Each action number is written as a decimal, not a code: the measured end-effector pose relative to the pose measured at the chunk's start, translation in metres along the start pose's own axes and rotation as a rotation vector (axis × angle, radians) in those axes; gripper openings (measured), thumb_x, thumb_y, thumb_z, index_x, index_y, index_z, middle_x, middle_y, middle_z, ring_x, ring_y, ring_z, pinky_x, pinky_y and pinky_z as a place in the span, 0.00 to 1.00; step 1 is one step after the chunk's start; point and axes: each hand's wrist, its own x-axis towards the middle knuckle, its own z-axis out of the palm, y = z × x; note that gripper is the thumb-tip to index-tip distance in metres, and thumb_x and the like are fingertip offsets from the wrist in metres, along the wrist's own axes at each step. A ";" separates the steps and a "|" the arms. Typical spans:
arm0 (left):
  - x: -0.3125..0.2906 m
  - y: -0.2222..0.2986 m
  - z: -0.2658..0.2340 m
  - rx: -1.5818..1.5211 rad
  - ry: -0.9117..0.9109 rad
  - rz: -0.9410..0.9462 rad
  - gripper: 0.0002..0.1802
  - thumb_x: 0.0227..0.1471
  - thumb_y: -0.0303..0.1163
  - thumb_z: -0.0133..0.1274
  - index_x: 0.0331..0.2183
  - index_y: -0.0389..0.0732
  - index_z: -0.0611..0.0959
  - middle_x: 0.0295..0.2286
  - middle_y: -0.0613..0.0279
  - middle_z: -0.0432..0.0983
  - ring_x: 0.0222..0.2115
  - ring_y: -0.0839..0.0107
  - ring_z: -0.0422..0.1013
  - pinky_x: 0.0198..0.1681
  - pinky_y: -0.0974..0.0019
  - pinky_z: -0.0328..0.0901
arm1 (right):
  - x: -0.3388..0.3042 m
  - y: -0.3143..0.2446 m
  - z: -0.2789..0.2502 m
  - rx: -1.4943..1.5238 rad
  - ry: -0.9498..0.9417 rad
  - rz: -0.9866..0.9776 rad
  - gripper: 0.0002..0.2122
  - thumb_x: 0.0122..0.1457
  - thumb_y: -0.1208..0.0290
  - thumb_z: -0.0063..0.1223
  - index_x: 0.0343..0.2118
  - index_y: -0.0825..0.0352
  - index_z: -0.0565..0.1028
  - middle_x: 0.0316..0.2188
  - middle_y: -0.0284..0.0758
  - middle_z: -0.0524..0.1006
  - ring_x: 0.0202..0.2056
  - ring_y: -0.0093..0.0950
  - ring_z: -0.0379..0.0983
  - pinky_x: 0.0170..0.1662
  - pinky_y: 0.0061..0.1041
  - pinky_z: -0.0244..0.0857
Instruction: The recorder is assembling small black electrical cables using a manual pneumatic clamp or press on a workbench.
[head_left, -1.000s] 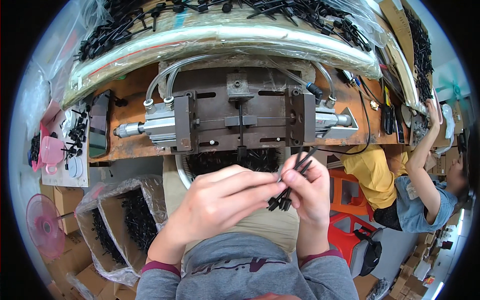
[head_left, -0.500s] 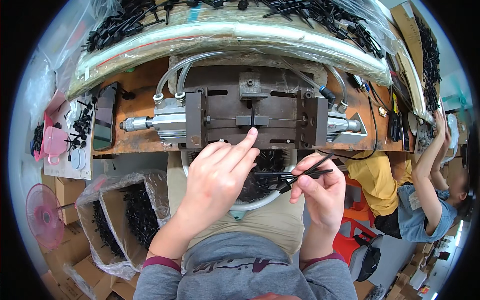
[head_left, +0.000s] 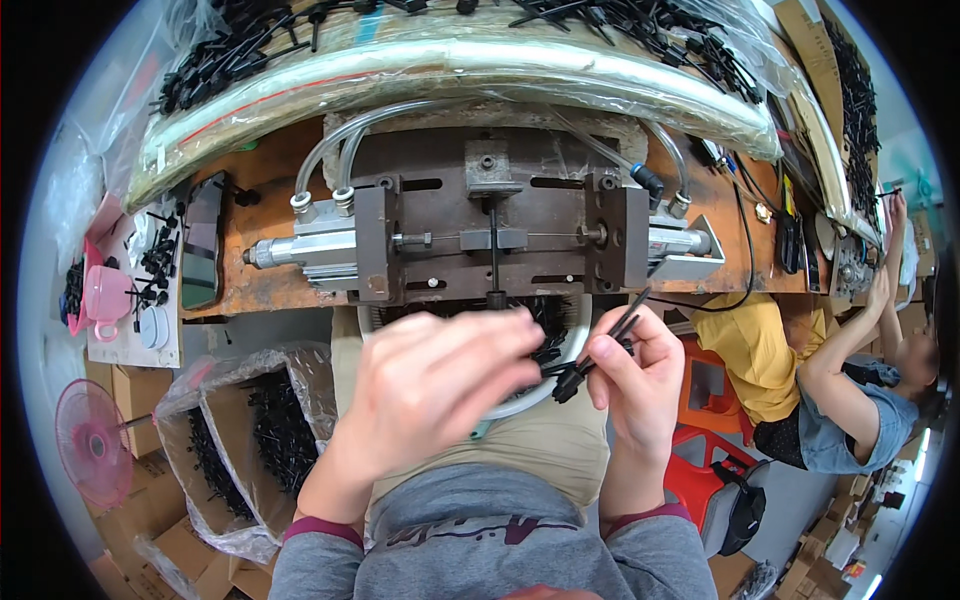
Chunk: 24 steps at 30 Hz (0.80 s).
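My left hand (head_left: 430, 385) is just in front of the metal clamping fixture (head_left: 440, 262), its fingers stretched out to the right and slightly smeared by motion; nothing shows in them. My right hand (head_left: 640, 385), to the right of it, pinches several thin black plastic stems with thicker ends (head_left: 570, 380), which point down and left. One black stem (head_left: 494, 255) lies across the small block in the middle of the fixture, its thick end towards me. Below my hands, a round tub (head_left: 583, 345) of black pieces rests on my lap, partly hidden.
Air cylinders (head_left: 325, 248) with clear hoses flank the fixture. A phone (head_left: 204, 240) and a pink cup (head_left: 108, 293) stand at left. Heaped black pieces (head_left: 250, 50) line the back. A plastic-lined box (head_left: 230, 440) and pink fan (head_left: 92, 435) are lower left; a co-worker (head_left: 850, 410) sits at right.
My left hand has drawn back from the fixture towards me. The cylinder rods have moved inward at the block. The stems in my right hand have tilted more upright.
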 end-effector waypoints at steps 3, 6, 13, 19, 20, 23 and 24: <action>-0.003 0.018 0.002 -0.109 -0.060 0.074 0.20 0.38 0.31 0.69 0.39 0.42 0.87 0.35 0.62 0.82 0.25 0.68 0.76 0.26 0.70 0.69 | 0.000 0.001 0.005 0.024 -0.060 0.087 0.03 0.57 0.82 0.59 0.32 0.72 0.75 0.25 0.34 0.76 0.16 0.15 0.67 0.18 0.13 0.56; -0.011 0.014 0.006 -0.138 -0.053 0.089 0.21 0.35 0.26 0.68 0.38 0.41 0.87 0.34 0.62 0.80 0.26 0.67 0.75 0.27 0.68 0.70 | 0.001 0.004 0.008 0.030 -0.142 0.109 0.03 0.57 0.82 0.58 0.33 0.73 0.75 0.27 0.36 0.77 0.17 0.17 0.69 0.18 0.13 0.58; -0.001 0.002 0.003 0.185 0.081 -0.049 0.18 0.36 0.21 0.65 0.36 0.36 0.85 0.44 0.55 0.79 0.35 0.62 0.76 0.38 0.63 0.71 | 0.002 0.000 -0.002 0.015 -0.063 -0.071 0.07 0.58 0.85 0.54 0.39 0.74 0.72 0.35 0.44 0.77 0.22 0.23 0.74 0.26 0.19 0.70; 0.003 -0.007 0.011 0.383 0.007 -0.014 0.15 0.39 0.24 0.65 0.35 0.37 0.85 0.47 0.57 0.79 0.32 0.65 0.76 0.37 0.65 0.70 | -0.004 -0.002 -0.003 -0.001 -0.056 -0.133 0.08 0.59 0.86 0.52 0.41 0.76 0.70 0.38 0.48 0.77 0.25 0.28 0.77 0.32 0.24 0.73; 0.005 -0.006 0.011 0.400 0.003 -0.026 0.14 0.39 0.25 0.65 0.35 0.37 0.85 0.46 0.58 0.80 0.31 0.66 0.76 0.36 0.66 0.70 | -0.005 -0.003 -0.003 -0.012 -0.062 -0.127 0.08 0.59 0.85 0.52 0.41 0.76 0.70 0.38 0.48 0.77 0.25 0.28 0.77 0.32 0.24 0.73; 0.009 -0.007 0.009 0.382 -0.004 -0.053 0.15 0.39 0.25 0.65 0.34 0.37 0.85 0.46 0.58 0.80 0.27 0.66 0.76 0.33 0.67 0.69 | -0.006 -0.006 -0.001 -0.002 -0.046 -0.091 0.09 0.58 0.85 0.54 0.41 0.75 0.70 0.34 0.47 0.79 0.21 0.26 0.76 0.27 0.20 0.71; 0.009 -0.007 0.009 0.386 -0.001 -0.053 0.15 0.39 0.25 0.65 0.34 0.37 0.85 0.46 0.59 0.80 0.27 0.66 0.76 0.33 0.67 0.69 | -0.006 -0.006 -0.001 0.004 -0.041 -0.081 0.09 0.58 0.84 0.55 0.40 0.74 0.70 0.32 0.46 0.79 0.20 0.25 0.75 0.26 0.19 0.70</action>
